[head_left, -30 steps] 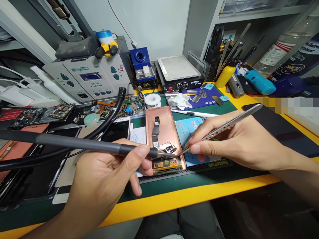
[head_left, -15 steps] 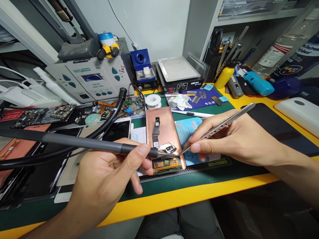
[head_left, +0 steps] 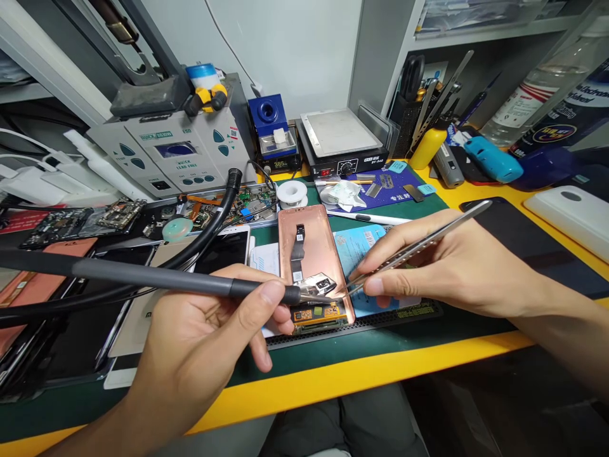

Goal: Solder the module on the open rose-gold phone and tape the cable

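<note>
My left hand (head_left: 209,336) is closed on the dark grey handle of a soldering iron (head_left: 190,279), whose metal tip reaches over the lower part of a copper-coloured phone screen panel (head_left: 316,235). My right hand (head_left: 419,260) pinches metal tweezers (head_left: 419,244) slantwise, their points close to the iron's tip. Whether the points touch the board or grip anything is too small to tell. On the panel lie a dark flex cable (head_left: 297,251), a crumpled silvery flap (head_left: 316,283) and an orange circuit strip (head_left: 316,314) along the lower edge.
A thick black hose (head_left: 209,235) crosses the left side over several phones. A hot-air station (head_left: 176,155), a soldering stand (head_left: 276,136) and a hot plate (head_left: 337,136) stand behind. A solder spool (head_left: 292,193) sits near the panel. A dark phone (head_left: 533,247) lies at right.
The tweezers' points have shifted slightly to the right, and their shaft has turned a little in my right hand. My left hand and the iron have barely moved.
</note>
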Tool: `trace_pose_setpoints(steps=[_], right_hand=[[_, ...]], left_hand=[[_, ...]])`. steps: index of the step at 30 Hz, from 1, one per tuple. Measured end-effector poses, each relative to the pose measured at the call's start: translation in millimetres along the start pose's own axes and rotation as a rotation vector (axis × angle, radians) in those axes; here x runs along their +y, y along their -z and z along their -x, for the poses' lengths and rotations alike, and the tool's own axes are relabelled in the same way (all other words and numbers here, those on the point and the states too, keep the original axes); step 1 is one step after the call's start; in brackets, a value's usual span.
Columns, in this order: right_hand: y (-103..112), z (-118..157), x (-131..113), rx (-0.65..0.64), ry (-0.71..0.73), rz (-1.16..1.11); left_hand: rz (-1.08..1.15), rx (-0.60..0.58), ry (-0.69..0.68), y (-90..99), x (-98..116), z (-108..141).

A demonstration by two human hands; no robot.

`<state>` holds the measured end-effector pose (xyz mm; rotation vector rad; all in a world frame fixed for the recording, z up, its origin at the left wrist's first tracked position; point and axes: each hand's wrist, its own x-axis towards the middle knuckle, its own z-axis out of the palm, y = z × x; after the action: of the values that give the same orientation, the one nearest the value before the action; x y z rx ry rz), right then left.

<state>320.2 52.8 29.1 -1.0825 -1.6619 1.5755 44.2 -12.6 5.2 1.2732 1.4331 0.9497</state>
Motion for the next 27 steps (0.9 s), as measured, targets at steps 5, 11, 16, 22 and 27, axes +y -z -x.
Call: trace_pose_setpoints(steps=[5, 11, 16, 22, 27], right_hand=[[0, 0, 0, -0.013, -0.026, 0.010], [0, 4, -2, -0.029, -0.015, 0.035], [2, 2, 3, -0.060, 0.002, -0.035], [4, -4, 8, -0.083, -0.018, -0.061], [4, -3, 6, -0.092, -0.035, -0.072]], left_hand=[[0.019, 0.022, 0.030, -5.8, 5, 2], [0.042, 0.125, 0.075, -15.8, 13, 12], [0.046, 0.017, 0.038, -5.6, 4, 7], [0.033, -0.132, -0.002, 10.1, -8, -1], [0.055, -0.162, -0.026, 15.2, -12, -4]])
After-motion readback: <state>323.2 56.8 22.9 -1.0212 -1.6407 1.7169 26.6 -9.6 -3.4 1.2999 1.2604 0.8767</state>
